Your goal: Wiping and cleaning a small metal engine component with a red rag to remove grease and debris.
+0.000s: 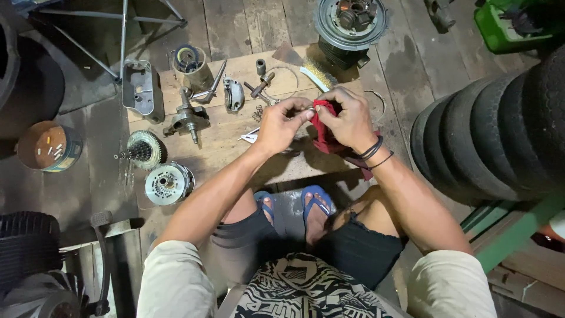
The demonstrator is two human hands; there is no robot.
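The wooden board (235, 138) on the floor serves as the landmark. To its right a stack of black tyres (494, 141) fills that whole side, close to the person's right forearm, with a green frame (518, 229) below it. At the board's far edge stands a finned engine cylinder (350, 26), the biggest part in view. Off the board's left edge sit an open tin (47, 147) with small pale bits inside, a grey cast cover (138, 87), a toothed clutch gear (141, 150) and a round clutch hub (168, 184).

On the board itself lie a crankshaft (188, 118), a short cup-shaped sleeve (191, 65), a small grey housing (233, 94), a wire brush (318, 76), a short bolt-like pin (259, 87) and a few tiny loose bits.

Over the board's near right part, both hands meet. The right hand (350, 121) is clamped on a red rag (323, 132), bunched in its fingers and hanging toward the board. The left hand (282, 123) is pinched shut against the rag, thumb and fingertips together on something too small to make out.

As a judgement, the work looks like wiping small parts one by one: most pieces lie spread out, so it seems somewhere in the middle, with much left. Nothing blocks the hands; the tyres crowd the right elbow, and loose bits lie just beyond the left hand.
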